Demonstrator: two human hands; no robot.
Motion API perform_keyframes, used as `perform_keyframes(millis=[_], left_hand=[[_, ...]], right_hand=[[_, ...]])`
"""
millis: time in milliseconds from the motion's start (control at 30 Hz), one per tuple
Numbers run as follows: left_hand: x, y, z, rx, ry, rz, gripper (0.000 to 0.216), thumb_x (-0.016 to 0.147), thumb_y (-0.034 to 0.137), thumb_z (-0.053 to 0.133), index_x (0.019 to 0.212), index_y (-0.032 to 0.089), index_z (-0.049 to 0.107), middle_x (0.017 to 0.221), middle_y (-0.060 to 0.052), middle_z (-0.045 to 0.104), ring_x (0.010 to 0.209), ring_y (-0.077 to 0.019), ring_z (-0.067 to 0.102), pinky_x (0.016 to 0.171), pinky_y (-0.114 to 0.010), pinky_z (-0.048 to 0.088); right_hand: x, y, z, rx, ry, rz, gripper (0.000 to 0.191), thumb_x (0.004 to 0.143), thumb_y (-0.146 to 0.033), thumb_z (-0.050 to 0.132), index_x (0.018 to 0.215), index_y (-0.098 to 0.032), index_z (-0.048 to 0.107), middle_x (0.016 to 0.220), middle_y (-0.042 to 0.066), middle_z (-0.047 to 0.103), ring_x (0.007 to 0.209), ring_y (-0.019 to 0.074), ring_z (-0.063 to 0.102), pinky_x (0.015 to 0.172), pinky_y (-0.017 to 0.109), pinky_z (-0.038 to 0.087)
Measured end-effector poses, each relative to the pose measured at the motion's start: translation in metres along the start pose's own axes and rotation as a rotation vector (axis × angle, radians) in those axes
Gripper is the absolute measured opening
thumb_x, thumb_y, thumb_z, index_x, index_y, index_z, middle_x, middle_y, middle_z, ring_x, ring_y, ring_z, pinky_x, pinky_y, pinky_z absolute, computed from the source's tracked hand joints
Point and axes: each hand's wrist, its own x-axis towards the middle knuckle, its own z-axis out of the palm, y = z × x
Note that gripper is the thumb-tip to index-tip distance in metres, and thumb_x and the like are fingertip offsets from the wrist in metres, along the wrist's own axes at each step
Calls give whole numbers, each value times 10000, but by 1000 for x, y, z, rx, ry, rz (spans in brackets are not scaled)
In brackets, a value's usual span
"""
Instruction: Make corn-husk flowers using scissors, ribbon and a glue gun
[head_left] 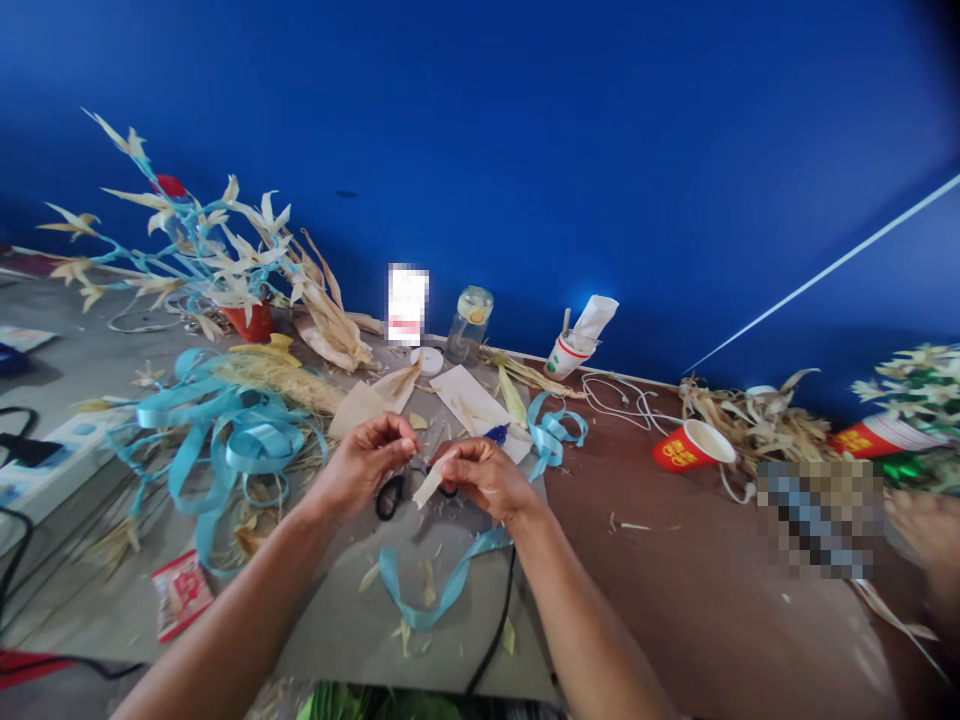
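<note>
Over the grey table, my right hand pinches a small pale strip of dried corn husk between thumb and fingers. Close beside it, my left hand is closed in a pinch; whatever its fingertips hold is too small to make out. Beneath the hands lie scissors with black handle loops, partly hidden. A light blue ribbon curls on the table below my right wrist. Husk scraps and a white paper sheet lie just beyond my fingers.
At left stand a blue-stemmed branch with husk flowers and a heap of blue ribbon. A glass jar and a white cup line the blue wall. A red paper cup and another person's hand are at right.
</note>
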Motion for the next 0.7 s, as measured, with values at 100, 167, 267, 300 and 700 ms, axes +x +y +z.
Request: perform_keyframes(millis=[100, 167, 267, 300, 700], left_hand=[[2, 4, -5, -81, 54, 42, 182, 659, 252, 724, 708, 149, 583, 693, 1, 571, 514, -54, 413, 474, -193, 309], [3, 5, -7, -125, 64, 61, 181, 661, 243, 724, 712, 150, 576, 724, 6, 570, 510, -43, 405, 474, -188, 307], [3, 2, -5, -144, 79, 75, 189, 667, 245, 721, 714, 154, 562, 723, 20, 543, 515, -36, 405, 478, -183, 314], [3, 0, -3, -137, 88, 76, 192, 670, 247, 720, 715, 156, 557, 717, 24, 533, 523, -38, 412, 483, -181, 321], [0, -19, 14, 4, 60, 23, 236, 640, 286, 736, 712, 152, 557, 662, 15, 560, 508, -56, 455, 486, -190, 353]], right_hand=[[0, -5, -3, 106, 52, -36, 204, 590, -309, 781, 575, -155, 647, 587, -19, 560, 510, 72, 444, 510, 214, 328], [-1, -7, -5, 170, 48, -83, 202, 593, -315, 780, 585, -162, 649, 651, -8, 575, 536, 74, 464, 525, 215, 345], [-1, -6, -5, 175, 15, -138, 178, 611, -304, 769, 605, -167, 655, 826, 13, 591, 578, 72, 474, 571, 229, 385], [0, -4, -5, 166, 22, -157, 164, 624, -294, 760, 613, -168, 656, 901, 20, 590, 581, 67, 473, 584, 235, 396], [13, 9, 1, 415, 197, -219, 217, 596, -344, 762, 644, -190, 617, 856, 19, 674, 620, 116, 566, 614, 254, 486]])
